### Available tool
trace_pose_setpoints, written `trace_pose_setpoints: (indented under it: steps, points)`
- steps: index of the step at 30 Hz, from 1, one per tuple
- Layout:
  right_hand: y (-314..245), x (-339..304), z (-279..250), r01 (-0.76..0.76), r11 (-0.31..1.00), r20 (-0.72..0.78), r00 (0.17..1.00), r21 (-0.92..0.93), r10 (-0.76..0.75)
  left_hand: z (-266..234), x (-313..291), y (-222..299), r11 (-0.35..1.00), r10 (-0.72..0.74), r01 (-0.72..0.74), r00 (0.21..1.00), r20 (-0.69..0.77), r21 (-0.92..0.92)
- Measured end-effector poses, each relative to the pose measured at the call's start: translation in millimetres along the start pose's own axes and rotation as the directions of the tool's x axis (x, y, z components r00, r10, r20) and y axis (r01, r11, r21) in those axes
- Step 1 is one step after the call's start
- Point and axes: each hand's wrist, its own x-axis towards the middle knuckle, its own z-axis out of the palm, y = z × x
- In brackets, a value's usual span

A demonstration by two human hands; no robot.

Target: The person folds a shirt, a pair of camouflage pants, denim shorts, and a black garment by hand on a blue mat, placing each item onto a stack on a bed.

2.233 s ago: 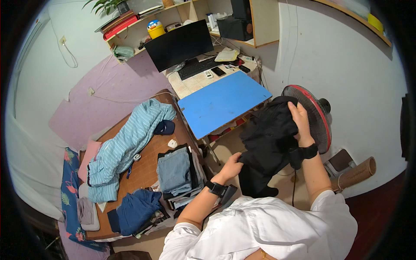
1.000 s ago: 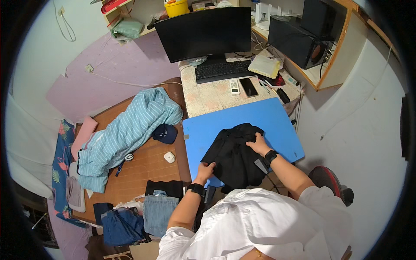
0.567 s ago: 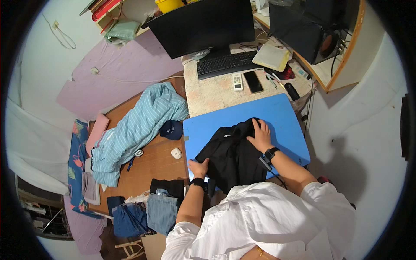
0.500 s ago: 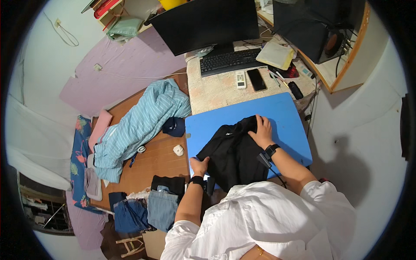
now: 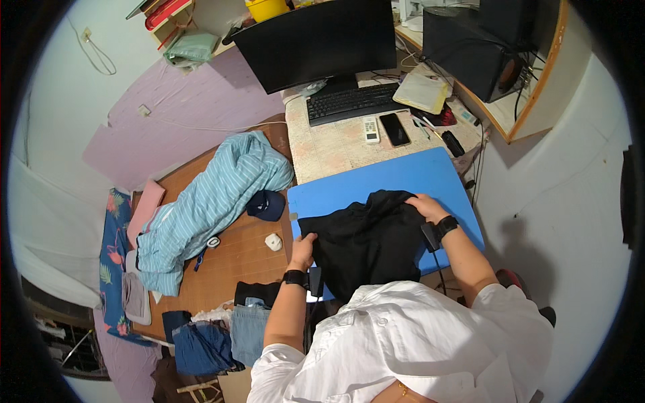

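Observation:
A black cloth garment (image 5: 369, 242) lies spread and rumpled over the blue board (image 5: 403, 173), its near end reaching down to my white shirt. Whether it is a top or trousers, I cannot make out. My left hand (image 5: 304, 250) grips its upper left edge, thumb on top. At the upper right corner, my right hand (image 5: 428, 207) has its fingers closed on the cloth. The fabric between the two hands is bunched along its far edge.
Beyond the board stand a keyboard (image 5: 349, 103), a remote control (image 5: 371, 130), a phone (image 5: 394, 129) and a monitor (image 5: 319, 43). To the left lie a striped blue quilt (image 5: 215, 195), a dark cap (image 5: 267, 205) and folded jeans (image 5: 205, 346).
Both hands have shifted: the left slightly up, the right outward and a little down. The garment is pulled wider and its far edge has spread to the right.

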Motion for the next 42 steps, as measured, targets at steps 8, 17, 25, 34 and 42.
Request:
trace_pose_setpoints:
  steps: [8, 17, 25, 34, 42]
  points:
    - [-23.4, -82.7, -9.8, -0.032, 0.929, 0.056, 0.998, 0.369, 0.012, -4.0, -5.5, 60.0, 0.925, 0.233, -0.317, 0.909, 0.347, 0.211]
    - [39.4, -75.3, -10.4, -0.015, 0.997, -0.152, 0.988, 0.074, 0.026, -5.4, 28.6, 18.8, 0.985, -0.113, 0.057, 0.923, 0.367, 0.16]
    - [42.7, -53.4, 12.4, -0.234, 0.952, -0.164, 0.965, -0.198, 0.203, -7.7, 12.8, 8.0, 0.898, -0.383, 0.264, 0.862, 0.331, 0.353]
    - [26.8, -44.5, 27.2, -0.115, 0.982, -0.014, 0.993, 0.153, 0.119, -13.0, -30.2, 33.2, 0.955, -0.243, 0.162, 0.907, 0.344, 0.248]
    - [-5.0, -100.6, 4.8, 0.211, 0.876, -0.086, 0.977, 0.435, -0.193, -23.0, -52.5, 44.6, 0.957, -0.173, 0.048, 0.885, 0.431, 0.285]
